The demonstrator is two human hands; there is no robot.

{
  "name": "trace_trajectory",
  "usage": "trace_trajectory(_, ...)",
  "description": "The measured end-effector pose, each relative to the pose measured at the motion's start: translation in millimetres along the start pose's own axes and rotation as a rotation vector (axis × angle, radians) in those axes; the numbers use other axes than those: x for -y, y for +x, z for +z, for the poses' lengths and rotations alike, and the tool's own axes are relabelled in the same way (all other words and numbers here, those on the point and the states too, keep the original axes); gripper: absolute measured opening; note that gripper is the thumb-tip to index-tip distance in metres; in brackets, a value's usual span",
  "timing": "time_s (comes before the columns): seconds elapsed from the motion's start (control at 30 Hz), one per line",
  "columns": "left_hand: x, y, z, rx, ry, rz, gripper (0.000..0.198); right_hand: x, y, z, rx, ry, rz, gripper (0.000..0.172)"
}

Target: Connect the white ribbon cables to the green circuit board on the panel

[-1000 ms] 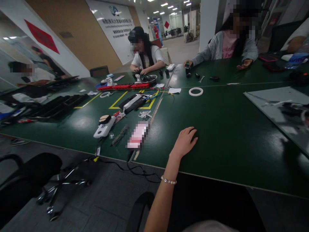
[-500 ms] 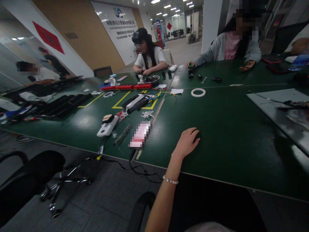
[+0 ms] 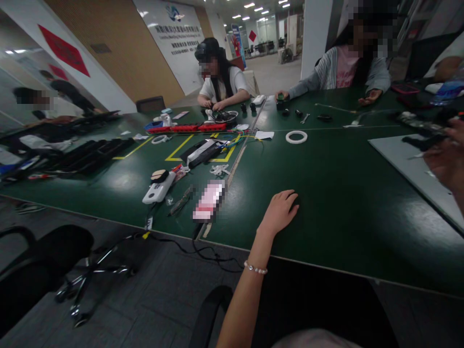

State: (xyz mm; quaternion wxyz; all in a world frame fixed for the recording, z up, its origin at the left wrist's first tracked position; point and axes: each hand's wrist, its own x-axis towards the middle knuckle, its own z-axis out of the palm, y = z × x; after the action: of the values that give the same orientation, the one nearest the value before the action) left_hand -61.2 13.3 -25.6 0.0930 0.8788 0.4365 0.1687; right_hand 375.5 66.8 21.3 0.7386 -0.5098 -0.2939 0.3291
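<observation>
My left hand lies palm down on the green table, fingers stretched out and thumb apart, holding nothing. A beaded bracelet is around its wrist. At the right edge, over the grey board, my right hand is blurred and partly cut off by the frame. Its fingers are closed around a dark object whose kind I cannot make out. Close by is a tangle of pale and dark parts, and a thin strand stretches left from there.
Left of my hand are a phone, a white power bank-like device and cables. Farther back lie a white tape ring, a wrench and red strips. Two people sit across the table; an office chair stands left.
My right hand has come into view at the right edge with the dark object, and the thin strand now shows above the table. My left hand stays in place. The view has shifted slightly.
</observation>
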Motion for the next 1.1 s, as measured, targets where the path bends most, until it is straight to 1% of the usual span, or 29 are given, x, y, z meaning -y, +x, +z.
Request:
trace_trajectory(0.03, -0.6, 0.5, -0.9, -0.014, -0.003, -0.005, 0.033, -5.0, -16.4, 14.1, 0.015, -0.01, 0.069, 0.05)
trace_trajectory(0.07, -1.2, 1.0, -2.2, -0.035, -0.01, -0.013, 0.032, -11.6, -32.8, 27.1, 0.078, -0.021, 0.142, 0.055)
trace_trajectory(0.13, -2.3, 1.9, -4.9, -0.094, -0.03, -0.04, 0.03, -28.6, -63.5, 48.7, 0.16, -0.045, 0.252, 0.064)
trace_trajectory(0.17, -2.6, 2.3, -6.2, -0.13, -0.041, -0.058, 0.029, -38.1, -77.0, 57.1, 0.2, -0.065, 0.3, 0.068)
trace_trajectory(0.27, -2.0, 3.1, -8.0, -0.234, -0.071, -0.106, 0.028, -64.6, -108.9, 75.0, 0.336, -0.164, 0.376, 0.076)
trace_trajectory(0.37, 0.8, 3.6, -5.9, -0.31, -0.093, -0.123, 0.026, -81.1, -128.8, 86.7, 0.5, -0.289, 0.402, 0.087)
trace_trajectory(0.47, 3.4, 4.1, -2.8, -0.339, -0.1, -0.119, 0.026, -88.4, -140.8, 95.3, 0.658, -0.357, 0.413, 0.1)
trace_trajectory(0.53, 3.8, 4.1, -1.9, -0.325, -0.101, -0.104, 0.027, -90.5, -146.7, 99.3, 0.696, -0.341, 0.422, 0.105)
trace_trajectory(0.63, 2.3, 3.5, -2.5, -0.277, -0.095, -0.076, 0.028, -90.3, -154.1, 102.0, 0.682, -0.297, 0.425, 0.107)
trace_trajectory(0.77, -0.5, 3.1, -3.4, -0.214, -0.074, -0.035, 0.031, -83.4, -159.2, 97.8, 0.697, -0.327, 0.417, 0.099)
trace_trajectory(0.9, -0.9, 4.1, -2.8, -0.16, -0.049, 0.0, 0.03, -73.9, -153.7, 84.0, 0.762, -0.498, 0.367, 0.086)
trace_trajectory(1.0, -0.5, 4.8, -2.0, -0.147, -0.047, 0.002, 0.03, -71.2, -143.3, 70.0, 0.761, -0.695, 0.247, 0.067)
trace_trajectory(1.1, 0.0, 4.8, -0.7, -0.143, -0.047, 0.002, 0.03, -75.3, -132.9, 58.7, 0.666, -0.869, 0.053, 0.047)
